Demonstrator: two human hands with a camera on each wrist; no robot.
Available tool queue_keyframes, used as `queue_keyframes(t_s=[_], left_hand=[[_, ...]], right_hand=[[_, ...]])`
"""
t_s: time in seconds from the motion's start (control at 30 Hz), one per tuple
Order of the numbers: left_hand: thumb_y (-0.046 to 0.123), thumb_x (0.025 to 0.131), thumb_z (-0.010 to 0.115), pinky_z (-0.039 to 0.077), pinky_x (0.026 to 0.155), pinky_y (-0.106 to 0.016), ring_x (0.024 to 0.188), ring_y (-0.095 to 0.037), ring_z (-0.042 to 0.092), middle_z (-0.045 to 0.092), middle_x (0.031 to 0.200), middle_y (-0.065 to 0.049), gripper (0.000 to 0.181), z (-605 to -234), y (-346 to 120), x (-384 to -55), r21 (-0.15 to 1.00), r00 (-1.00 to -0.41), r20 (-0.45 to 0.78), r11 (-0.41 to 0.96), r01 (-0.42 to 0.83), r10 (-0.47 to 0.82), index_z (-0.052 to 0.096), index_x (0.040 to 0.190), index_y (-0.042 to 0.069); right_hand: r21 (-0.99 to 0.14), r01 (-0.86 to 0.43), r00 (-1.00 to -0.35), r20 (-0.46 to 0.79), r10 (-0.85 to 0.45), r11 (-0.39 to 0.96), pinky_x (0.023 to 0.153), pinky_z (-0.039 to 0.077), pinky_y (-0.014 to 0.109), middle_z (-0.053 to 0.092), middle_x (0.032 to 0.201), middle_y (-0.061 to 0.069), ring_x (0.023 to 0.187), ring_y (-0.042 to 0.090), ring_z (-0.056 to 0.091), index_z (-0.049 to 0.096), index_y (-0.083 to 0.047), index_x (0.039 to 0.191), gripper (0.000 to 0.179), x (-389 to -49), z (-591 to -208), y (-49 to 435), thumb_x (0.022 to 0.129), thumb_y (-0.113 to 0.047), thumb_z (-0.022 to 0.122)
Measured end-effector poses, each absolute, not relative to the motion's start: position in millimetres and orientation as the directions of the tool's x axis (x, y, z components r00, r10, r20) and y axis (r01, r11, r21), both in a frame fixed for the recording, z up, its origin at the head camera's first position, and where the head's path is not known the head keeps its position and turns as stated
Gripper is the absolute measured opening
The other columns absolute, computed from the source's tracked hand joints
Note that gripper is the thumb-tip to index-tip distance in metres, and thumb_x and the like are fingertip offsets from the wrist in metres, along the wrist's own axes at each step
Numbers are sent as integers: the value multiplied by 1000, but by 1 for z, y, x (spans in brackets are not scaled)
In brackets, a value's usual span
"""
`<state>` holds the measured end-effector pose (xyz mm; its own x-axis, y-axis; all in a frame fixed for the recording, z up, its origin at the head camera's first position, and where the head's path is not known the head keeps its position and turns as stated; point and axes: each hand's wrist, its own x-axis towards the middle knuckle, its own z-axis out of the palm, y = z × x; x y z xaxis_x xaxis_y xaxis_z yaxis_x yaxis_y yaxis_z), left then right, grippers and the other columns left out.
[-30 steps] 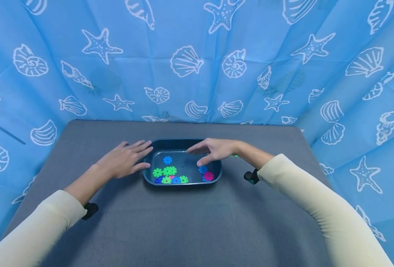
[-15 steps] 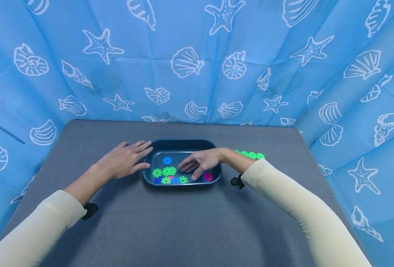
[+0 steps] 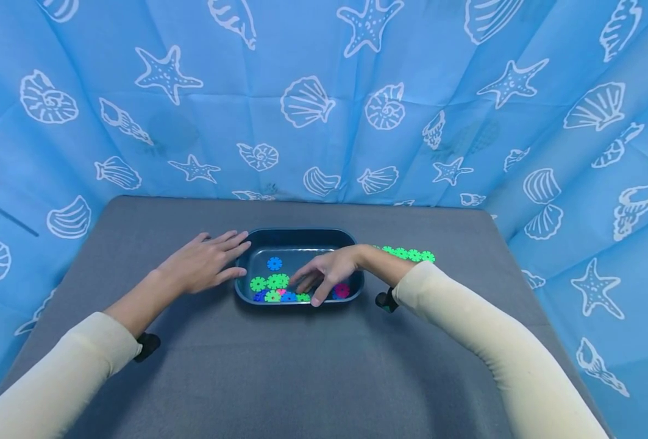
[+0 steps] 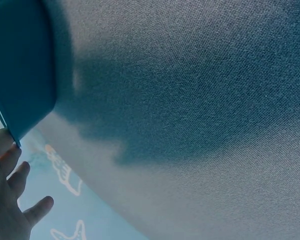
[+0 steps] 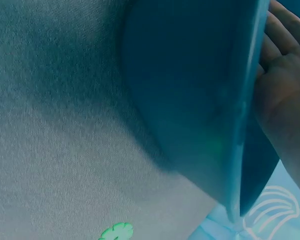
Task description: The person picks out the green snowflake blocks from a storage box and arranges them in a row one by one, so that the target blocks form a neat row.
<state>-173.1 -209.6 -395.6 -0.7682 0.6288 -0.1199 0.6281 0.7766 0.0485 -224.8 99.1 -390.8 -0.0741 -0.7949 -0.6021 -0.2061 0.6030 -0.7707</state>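
The right hand (image 3: 329, 271) covers part of the tub (image 3: 302, 236), and its fingers dip inside, where the tips are hard to make out; the thumb stands apart from the fingers, by the near rim. Its forearm hides the left end of a row of green discs (image 3: 414, 255) on the table (image 3: 324, 372), to the right of the tub: four show clearly, with a sliver of another. In the right wrist view a green disc is cut off at the bottom edge, and in the left wrist view the tub is cut off at the left. Both sleeves (image 3: 466, 317) run out of the head view at the near side. Inside the tub, one blue disc (image 3: 274, 263) lies alone at the far left; nearer, at the left, are a single green disc (image 3: 258, 284) and a green overlapping clump (image 3: 278, 281) whose number is unclear. Along the near wall sit a dark blue disc, a green one, a partly covered pink one, a blue one and another green one beside the right hand. A red disc (image 3: 341, 291) lies at the near right, overlapping something blue. The left hand (image 3: 205, 265) has its fingers extended and spread, touching the tub's left rim.
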Motion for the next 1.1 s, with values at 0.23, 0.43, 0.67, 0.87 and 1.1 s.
queue_keyframes(t_s=[0.23,0.43,0.67,0.87,1.1], left_hand=[[49,101,52,29,109,-67,146,-37,30,31,160,-15,68,-395,-209,-173,45,-769,-127,778,627,627,40,153,8],[49,101,52,30,109,-66,146,-36,30,31,160,-15,67,-397,-209,-174,52,-769,-123,778,626,627,40,152,7],[50,101,52,30,108,-66,146,-36,31,31,160,-15,68,-396,-209,-174,43,-769,-126,777,628,627,40,153,8],[50,101,51,30,109,-66,146,-36,31,31,160,-15,67,-396,-208,-174,35,-770,-129,778,627,625,40,153,8],[50,101,51,32,107,-66,144,-37,33,33,159,-16,67,-394,-206,-172,1,-774,-127,781,625,620,41,152,7]], right_hand=[[-774,-163,7,-621,-784,611,114,35,32,49,150,9,138,16,45,28,-8,157,71,-219,-391,96,96,-15,64],[-773,-132,-6,-625,-781,620,111,37,29,50,149,11,136,15,47,29,-8,156,72,-217,-392,98,95,-15,66],[-790,-111,-48,-602,-797,603,108,40,30,57,142,10,130,15,54,34,-6,154,67,-218,-388,103,95,-13,66],[-800,-104,-81,-586,-806,591,106,42,31,64,134,10,124,14,59,37,-4,151,65,-220,-381,108,94,-11,67],[-790,-70,-153,-595,-789,609,98,50,31,70,121,13,112,21,67,44,0,146,60,-218,-376,112,92,-1,69]])
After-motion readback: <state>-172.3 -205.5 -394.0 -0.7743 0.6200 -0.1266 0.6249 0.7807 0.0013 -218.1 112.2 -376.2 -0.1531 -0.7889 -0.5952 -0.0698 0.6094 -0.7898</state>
